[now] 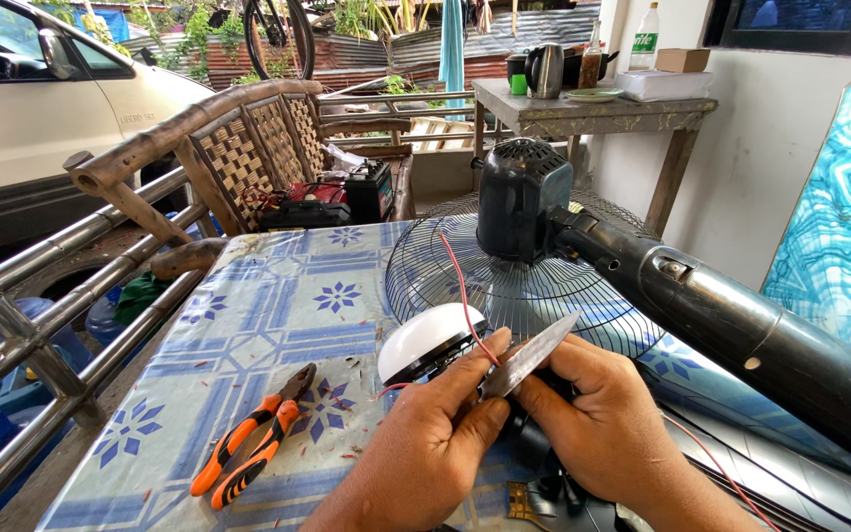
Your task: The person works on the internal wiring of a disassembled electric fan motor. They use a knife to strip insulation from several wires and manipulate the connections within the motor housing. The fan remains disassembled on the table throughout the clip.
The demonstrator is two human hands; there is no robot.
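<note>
Hands meet over a small black electrical part with a white domed cap (425, 340), low in the middle of my head view, resting on the blue-and-white patterned plastic tablecloth (278, 305). My left hand (425, 443) is closed around the part's dark body, thumb pressed up beside a thin red wire (462, 296) that rises from it toward the fan. My right hand (603, 424) is curled shut on a bare, dull steel knife blade (532, 357), its tip slanting up and to the right; the handle end is hidden under my fingers.

As I judge it, the blade is working the wire's insulation, so I would keep the edge shallow, pull away from my left thumb, and steady the part against the table so the fine strands are not nicked.

Orange-and-black handled pliers (253, 443) lie to the left, well apart, among small red scraps. Behind the part, a round wire fan grille (544, 286) lies flat under a ribbed dark motor housing (522, 197), and a glossy black stand tube (760, 335) runs off to the right.
</note>
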